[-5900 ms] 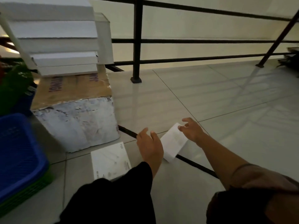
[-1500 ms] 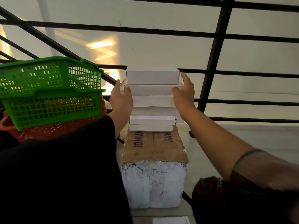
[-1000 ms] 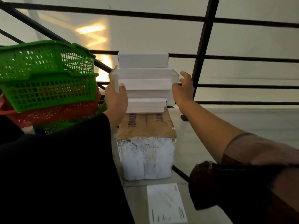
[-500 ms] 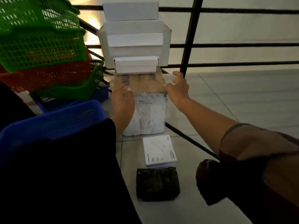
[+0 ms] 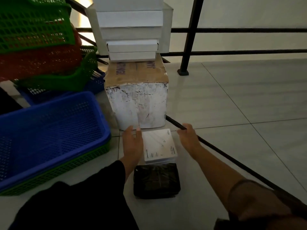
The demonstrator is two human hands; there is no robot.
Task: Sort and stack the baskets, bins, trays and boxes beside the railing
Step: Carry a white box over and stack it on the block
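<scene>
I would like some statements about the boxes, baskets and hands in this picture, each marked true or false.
1. The left hand and right hand flank the flat white box on the floor. True.
2. The right hand grips that box. False: it is beside it, fingers relaxed.
3. The black packet lies on the white stack. False: it is on the floor, nearer than the flat box.
4. The white stack stands on the taped carton. True.
5. The blue basket sits in a green one. True.

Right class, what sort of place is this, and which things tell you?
Probably an indoor landing or upper hallway in a building: a black metal railing fixed into a pale tiled floor, with plastic baskets and boxes stored alongside.
</scene>
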